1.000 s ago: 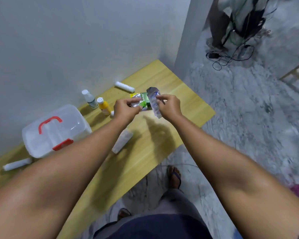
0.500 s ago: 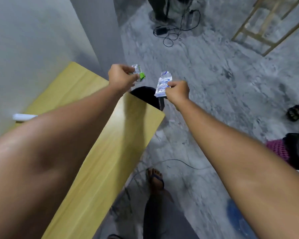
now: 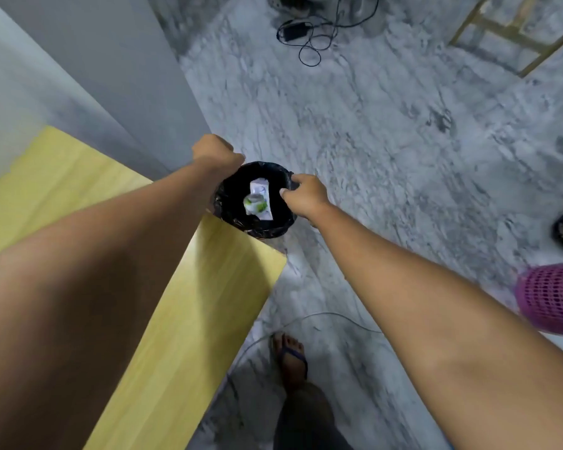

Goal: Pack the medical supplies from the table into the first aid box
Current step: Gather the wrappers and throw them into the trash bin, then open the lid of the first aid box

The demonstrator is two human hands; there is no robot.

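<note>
A yellow wooden table filled the left. Past its far corner, on the marble floor, stood a black-lined bin. The left hand hung fisted above the bin's left rim, apparently empty. 2 torn wrapper pieces lay inside the bin. The right hand, fingers loosely curled, held nothing over its right rim.

Bin on the floor just beyond the tabletop corner, wrappers lying inside it. Left hand over the bin's left rim, right hand at its right rim. Basket far right; cables behind.
</note>
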